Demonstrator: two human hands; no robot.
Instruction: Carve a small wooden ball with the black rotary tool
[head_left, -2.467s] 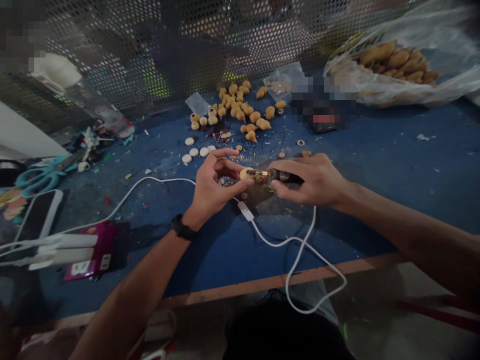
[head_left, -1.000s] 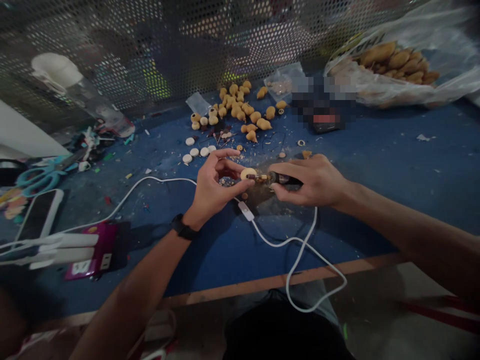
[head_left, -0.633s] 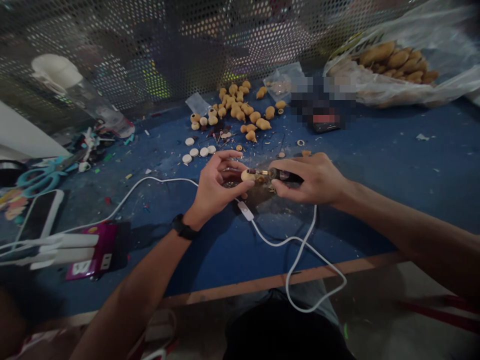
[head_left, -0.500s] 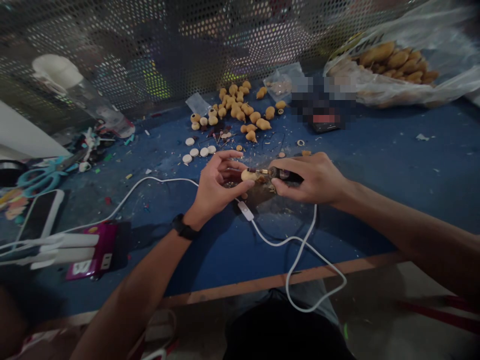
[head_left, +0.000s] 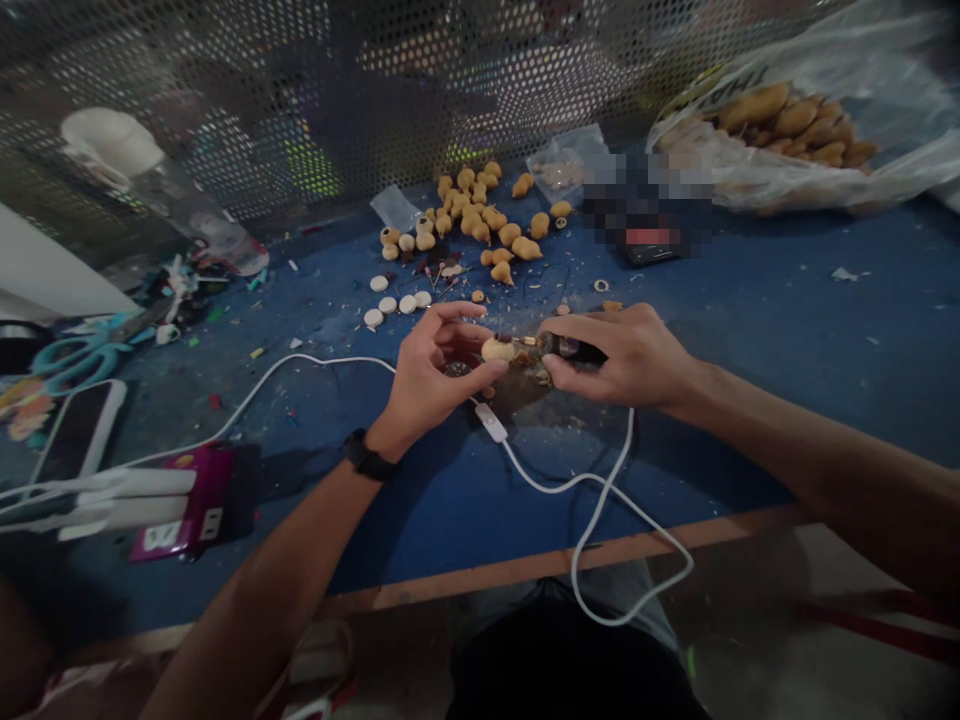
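Between the thumb and fingers of my left hand [head_left: 446,362] is a small pale gourd [head_left: 498,350], held just above the table. My right hand [head_left: 626,355] grips the dark handle of a corded, pen-like tool [head_left: 574,347] with a brass-coloured front end. The tool points left, its tip at the gourd; whether it touches the shell I cannot tell. From below my right hand a white cord [head_left: 626,445] loops over the table edge. An inline switch [head_left: 491,422] on the cord lies below the gourd. Shell scraps lie beneath the tool.
Several small gourds [head_left: 472,212] are heaped at the back, near white discs [head_left: 387,306]. A plastic bag [head_left: 900,150] of more gourds stands back right. On the left are teal-handled scissors [head_left: 79,355], a phone [head_left: 79,430] and a magenta power strip [head_left: 206,500]. Perforated metal [head_left: 337,100] closes the rear.
Both hands stay almost in place around the gourd and the tool. No clear change shows beyond a very slight shift of the view.
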